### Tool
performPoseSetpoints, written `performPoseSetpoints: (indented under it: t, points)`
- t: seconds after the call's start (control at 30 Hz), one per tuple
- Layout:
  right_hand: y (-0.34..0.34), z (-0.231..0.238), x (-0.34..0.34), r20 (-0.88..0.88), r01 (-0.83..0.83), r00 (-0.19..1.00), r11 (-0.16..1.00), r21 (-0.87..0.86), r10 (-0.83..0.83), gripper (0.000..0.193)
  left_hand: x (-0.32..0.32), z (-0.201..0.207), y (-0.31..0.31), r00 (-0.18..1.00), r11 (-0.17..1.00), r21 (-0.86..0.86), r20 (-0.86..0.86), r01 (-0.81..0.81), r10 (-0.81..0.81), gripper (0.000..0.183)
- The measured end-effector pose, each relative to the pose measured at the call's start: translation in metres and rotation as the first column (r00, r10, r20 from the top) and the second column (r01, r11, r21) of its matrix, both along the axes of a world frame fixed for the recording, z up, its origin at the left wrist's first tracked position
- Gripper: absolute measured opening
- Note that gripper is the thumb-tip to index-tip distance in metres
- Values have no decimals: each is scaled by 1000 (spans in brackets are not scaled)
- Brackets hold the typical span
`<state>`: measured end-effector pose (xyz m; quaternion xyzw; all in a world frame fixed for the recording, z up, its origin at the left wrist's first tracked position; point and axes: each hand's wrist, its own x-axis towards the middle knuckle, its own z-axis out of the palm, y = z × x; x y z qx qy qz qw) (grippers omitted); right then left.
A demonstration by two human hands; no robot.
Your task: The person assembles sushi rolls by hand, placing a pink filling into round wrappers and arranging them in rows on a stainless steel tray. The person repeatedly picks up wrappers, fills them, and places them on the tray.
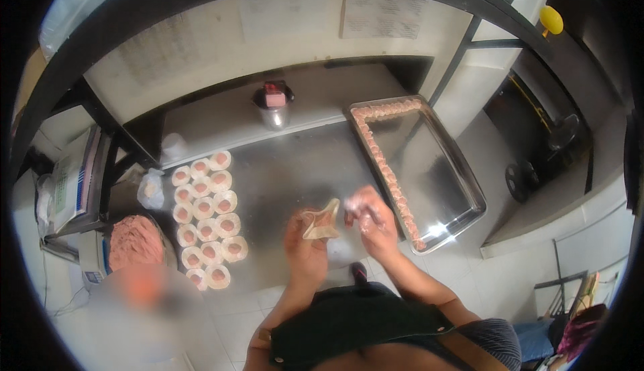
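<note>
- Bench (288, 170) of grey metal spreads across the middle of my view.
- Tray (429, 170), shiny and rectangular, lies at its right end; I see small folded pieces (384, 168) lined along the far and left sides.
- Dough rounds (208, 229), each topped with pink filling, sit close together in columns on the left.
- Pink mound (137, 240) of soft filling stands to the left of those columns.
- Right hand (372, 217), dusted white, hangs near the tray with bent fingers; I cannot tell whether they pinch anything.
- Left hand (298, 247) grips a wrapper from its left side.
- Metal cup (275, 117) stands towards the back, red and pink objects (274, 94) in its mouth.
- Wrapper (320, 223), partly folded around pink filling, is raised between both hands, just beside the right fingertips.
</note>
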<state>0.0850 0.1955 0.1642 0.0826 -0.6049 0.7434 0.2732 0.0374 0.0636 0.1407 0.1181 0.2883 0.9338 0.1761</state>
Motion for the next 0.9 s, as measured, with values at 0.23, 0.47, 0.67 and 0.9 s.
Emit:
performPoseSetpoints:
  t: [0.23,0.47,0.67,0.9]
  points:
    - [43,10,5,15,15,1000,1000,26,-15,20,22,15,37,1000,983,185,28,3,-8,26]
    - [62,24,15,56,-76,997,898,433,57,21,30,10,48,930,945,-171,-293,-279,221,24]
    - [59,23,4,20,-254,967,953,162,255,30,44,18,35,986,992,-19,-111,-125,122,24]
    - [35,16,-3,26,-168,984,884,437,175,25,37,11,14,949,951,-143,-205,-273,241,37]
